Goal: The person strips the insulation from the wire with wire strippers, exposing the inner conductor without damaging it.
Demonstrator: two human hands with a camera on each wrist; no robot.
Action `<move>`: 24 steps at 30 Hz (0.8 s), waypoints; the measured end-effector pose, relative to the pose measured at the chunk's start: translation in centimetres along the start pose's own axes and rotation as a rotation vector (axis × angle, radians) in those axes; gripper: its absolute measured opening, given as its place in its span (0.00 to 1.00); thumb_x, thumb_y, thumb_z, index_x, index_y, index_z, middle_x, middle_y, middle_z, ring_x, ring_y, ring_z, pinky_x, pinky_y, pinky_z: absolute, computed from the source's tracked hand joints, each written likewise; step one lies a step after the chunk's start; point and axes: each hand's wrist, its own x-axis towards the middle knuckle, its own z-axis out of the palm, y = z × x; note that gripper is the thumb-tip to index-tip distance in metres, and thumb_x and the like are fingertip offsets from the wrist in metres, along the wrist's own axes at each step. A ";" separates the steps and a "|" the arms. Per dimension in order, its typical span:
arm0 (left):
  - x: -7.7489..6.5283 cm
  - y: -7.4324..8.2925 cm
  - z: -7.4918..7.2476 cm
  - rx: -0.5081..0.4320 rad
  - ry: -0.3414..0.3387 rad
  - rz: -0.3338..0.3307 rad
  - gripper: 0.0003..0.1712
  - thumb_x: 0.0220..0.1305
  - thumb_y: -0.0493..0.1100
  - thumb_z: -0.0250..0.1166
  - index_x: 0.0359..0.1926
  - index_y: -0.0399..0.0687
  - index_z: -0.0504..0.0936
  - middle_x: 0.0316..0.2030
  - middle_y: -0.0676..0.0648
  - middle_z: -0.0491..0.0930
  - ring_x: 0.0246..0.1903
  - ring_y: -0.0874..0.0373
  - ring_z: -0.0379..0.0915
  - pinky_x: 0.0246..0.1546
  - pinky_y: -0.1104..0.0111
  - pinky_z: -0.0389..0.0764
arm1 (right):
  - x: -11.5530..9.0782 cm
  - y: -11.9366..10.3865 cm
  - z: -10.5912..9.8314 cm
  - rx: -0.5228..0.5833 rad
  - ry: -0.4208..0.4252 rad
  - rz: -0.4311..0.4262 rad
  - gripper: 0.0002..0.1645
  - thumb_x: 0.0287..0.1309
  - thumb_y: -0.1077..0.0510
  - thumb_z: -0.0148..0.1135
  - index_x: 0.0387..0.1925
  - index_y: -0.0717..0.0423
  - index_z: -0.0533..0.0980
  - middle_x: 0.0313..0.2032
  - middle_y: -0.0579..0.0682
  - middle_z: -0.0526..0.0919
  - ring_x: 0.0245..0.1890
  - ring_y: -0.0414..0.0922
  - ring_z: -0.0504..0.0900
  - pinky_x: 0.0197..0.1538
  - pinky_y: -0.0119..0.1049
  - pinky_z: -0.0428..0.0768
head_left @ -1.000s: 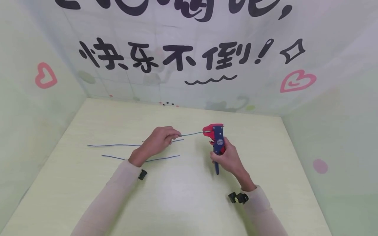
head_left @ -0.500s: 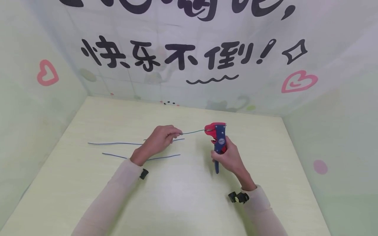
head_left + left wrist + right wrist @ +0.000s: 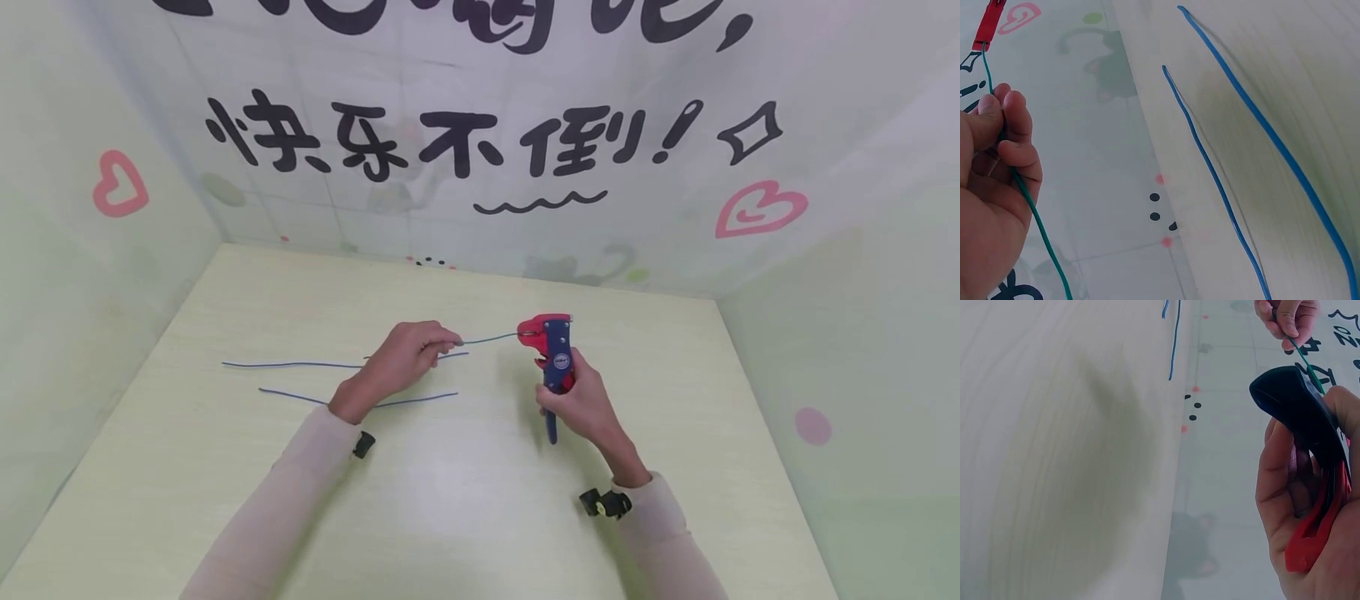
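My left hand (image 3: 408, 350) pinches a thin green wire (image 3: 1038, 219) between thumb and fingertips, with the rest of the wire trailing back past the palm. The wire's far end runs into the red nose of a red and blue wire stripper (image 3: 557, 354). My right hand (image 3: 581, 404) grips the stripper by its handles, fingers wrapped round them, as the right wrist view shows close up with the dark handle (image 3: 1300, 403). Both hands are raised over the table, the wire stretched nearly straight between them.
Two blue wires lie on the pale table (image 3: 450, 508) under my left forearm: a farther wire (image 3: 292, 364) and a nearer wire (image 3: 416, 401). A printed white curtain (image 3: 480, 233) stands behind the table, with side curtains left and right. Dark cameras sit on both wrists.
The hands hold nearly the same pose, with the wire still in the stripper's nose. The stripper shifts slightly right, then slightly back; the head view tilts a little.
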 end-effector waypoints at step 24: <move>0.0 0.6 0.1 0.048 0.034 -0.054 0.10 0.69 0.35 0.62 0.48 0.42 0.86 0.40 0.48 0.85 0.41 0.56 0.79 0.46 0.62 0.80 | -0.1 0.0 0.2 -0.015 -0.004 -0.044 0.27 0.57 0.65 0.62 0.57 0.60 0.65 0.32 0.57 0.81 0.25 0.47 0.84 0.33 0.37 0.83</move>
